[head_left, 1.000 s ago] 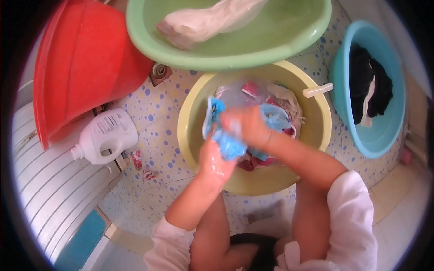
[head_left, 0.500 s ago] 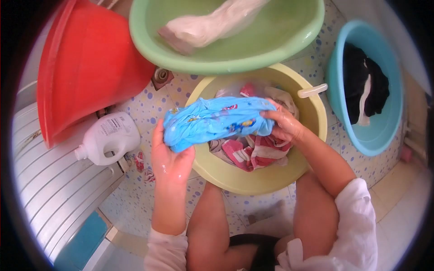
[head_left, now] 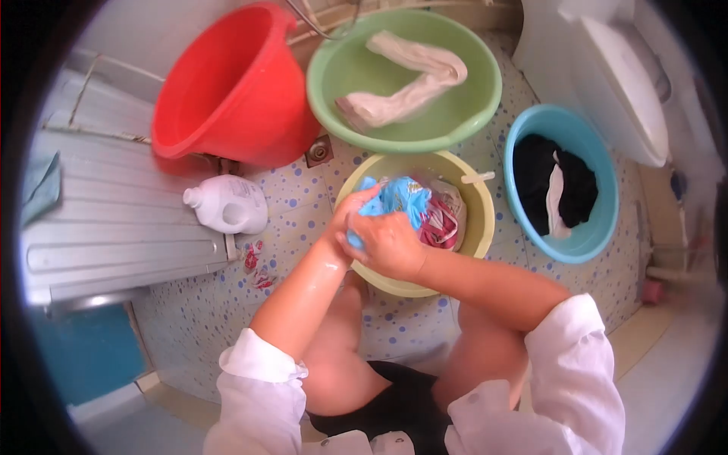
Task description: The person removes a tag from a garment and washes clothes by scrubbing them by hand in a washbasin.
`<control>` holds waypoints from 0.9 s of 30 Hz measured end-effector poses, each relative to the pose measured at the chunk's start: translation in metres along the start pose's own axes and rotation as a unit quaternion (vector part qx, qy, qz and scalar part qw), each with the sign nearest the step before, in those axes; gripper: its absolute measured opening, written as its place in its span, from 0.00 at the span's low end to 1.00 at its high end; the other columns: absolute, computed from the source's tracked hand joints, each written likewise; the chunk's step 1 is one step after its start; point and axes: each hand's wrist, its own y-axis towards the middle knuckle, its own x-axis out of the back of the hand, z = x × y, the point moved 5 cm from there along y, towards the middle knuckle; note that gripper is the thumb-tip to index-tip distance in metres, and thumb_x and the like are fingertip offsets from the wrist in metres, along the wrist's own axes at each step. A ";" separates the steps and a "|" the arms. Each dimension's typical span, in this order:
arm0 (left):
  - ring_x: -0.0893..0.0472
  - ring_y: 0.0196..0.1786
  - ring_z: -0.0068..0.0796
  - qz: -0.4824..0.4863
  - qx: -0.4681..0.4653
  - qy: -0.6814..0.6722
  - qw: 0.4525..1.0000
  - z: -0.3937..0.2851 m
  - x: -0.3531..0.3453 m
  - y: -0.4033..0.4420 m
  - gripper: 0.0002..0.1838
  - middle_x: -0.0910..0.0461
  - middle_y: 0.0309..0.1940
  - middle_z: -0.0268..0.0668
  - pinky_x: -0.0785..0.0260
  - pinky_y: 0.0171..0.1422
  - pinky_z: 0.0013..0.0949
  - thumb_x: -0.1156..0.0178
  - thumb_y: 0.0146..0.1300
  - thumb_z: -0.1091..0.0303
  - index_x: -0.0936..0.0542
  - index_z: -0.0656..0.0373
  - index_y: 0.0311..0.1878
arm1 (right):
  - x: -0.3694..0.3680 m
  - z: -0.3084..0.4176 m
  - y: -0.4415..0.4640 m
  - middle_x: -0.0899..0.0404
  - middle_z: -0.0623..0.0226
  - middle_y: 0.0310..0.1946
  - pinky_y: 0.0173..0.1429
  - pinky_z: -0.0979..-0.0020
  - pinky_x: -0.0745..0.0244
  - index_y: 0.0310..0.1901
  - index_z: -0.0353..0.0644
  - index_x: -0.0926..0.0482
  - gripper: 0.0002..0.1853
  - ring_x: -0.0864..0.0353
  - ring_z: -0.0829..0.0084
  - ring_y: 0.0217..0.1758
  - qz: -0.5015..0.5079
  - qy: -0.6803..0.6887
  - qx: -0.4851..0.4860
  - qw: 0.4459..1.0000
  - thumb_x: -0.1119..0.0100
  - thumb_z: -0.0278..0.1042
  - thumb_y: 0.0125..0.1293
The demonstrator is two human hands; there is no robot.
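Nearest are the rolled white sleeves [head_left: 570,341], and beyond them the two hands meet over the near left part of the yellow basin [head_left: 482,220]. The left hand [head_left: 346,218] and the right hand [head_left: 388,241] press together, their fingers closed on a blue cloth [head_left: 403,199]; some of the left fingers are hidden, so their exact curl cannot be told. A bit of the cloth shows between the hands, and the rest bunches out past them, above the basin's opening.

The cloth looks thin and soft, with no stiffness of its own, so it should fold and crumple wherever it is squeezed. A pale, shiny streak on the left forearm suggests water or suds; the fabric is probably wet, somewhat heavier than when dry, and slick. It is unlikely to break, though a pinch at one edge could slide. A full-hand hold across the gathered folds should be surer, with the loose end supported so that its weight does not drag.

Just beyond the cloth, red and white clothes [head_left: 442,226] lie in the basin. To the left a white bottle [head_left: 241,206] rests on the floor [head_left: 292,189]. Farther off, the green basin [head_left: 324,83] holds a pale cloth [head_left: 390,106].
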 end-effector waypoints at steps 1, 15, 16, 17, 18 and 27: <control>0.23 0.47 0.39 -0.053 -0.010 0.029 0.998 0.005 -0.011 -0.007 0.21 0.23 0.45 0.44 0.32 0.55 0.40 0.57 0.67 0.56 0.29 0.63 0.51 | 0.010 0.016 -0.003 0.25 0.61 0.18 0.24 0.61 0.32 0.26 0.41 0.30 0.11 0.26 0.58 0.19 0.004 0.023 0.023 0.999 0.42 0.39 0.55; 0.22 0.39 0.35 -0.267 -0.247 -0.078 0.928 0.048 -0.024 -0.005 0.11 0.23 0.37 0.40 0.28 0.44 0.40 0.56 0.64 0.64 0.27 0.60 0.40 | 0.042 0.011 -0.020 0.26 0.48 0.20 0.31 0.55 0.31 0.25 0.39 0.26 0.11 0.27 0.44 0.26 -0.122 0.014 -0.147 0.981 0.44 0.39 0.54; 0.22 0.38 0.34 -0.286 -0.279 -0.079 0.913 0.048 -0.025 -0.006 0.08 0.23 0.36 0.38 0.28 0.41 0.39 0.52 0.61 0.66 0.26 0.59 0.36 | 0.044 -0.004 -0.016 0.26 0.47 0.20 0.32 0.55 0.31 0.26 0.39 0.26 0.11 0.26 0.44 0.28 -0.105 0.027 -0.180 0.978 0.44 0.39 0.54; 0.22 0.39 0.34 -0.303 -0.240 -0.083 0.919 0.047 -0.045 -0.004 0.10 0.23 0.37 0.40 0.28 0.44 0.39 0.51 0.63 0.64 0.26 0.60 0.38 | 0.053 -0.022 -0.008 0.26 0.46 0.22 0.35 0.56 0.31 0.26 0.38 0.25 0.11 0.26 0.45 0.30 -0.150 0.048 -0.212 0.964 0.42 0.38 0.54; 0.22 0.39 0.34 -0.297 -0.240 -0.087 0.920 0.046 -0.044 -0.003 0.10 0.23 0.37 0.40 0.28 0.44 0.39 0.51 0.63 0.64 0.26 0.60 0.38 | 0.053 -0.034 -0.003 0.26 0.46 0.22 0.35 0.56 0.31 0.26 0.38 0.25 0.11 0.26 0.45 0.30 -0.149 0.042 -0.210 0.965 0.42 0.38 0.54; 0.24 0.42 0.38 0.005 -0.126 -0.105 0.986 0.020 -0.041 -0.019 0.23 0.23 0.39 0.39 0.31 0.48 0.42 0.57 0.65 0.47 0.27 0.59 0.40 | 0.033 0.017 -0.001 0.23 0.55 0.26 0.36 0.61 0.29 0.32 0.42 0.25 0.11 0.24 0.50 0.30 -0.074 -0.008 -0.091 0.993 0.37 0.33 0.46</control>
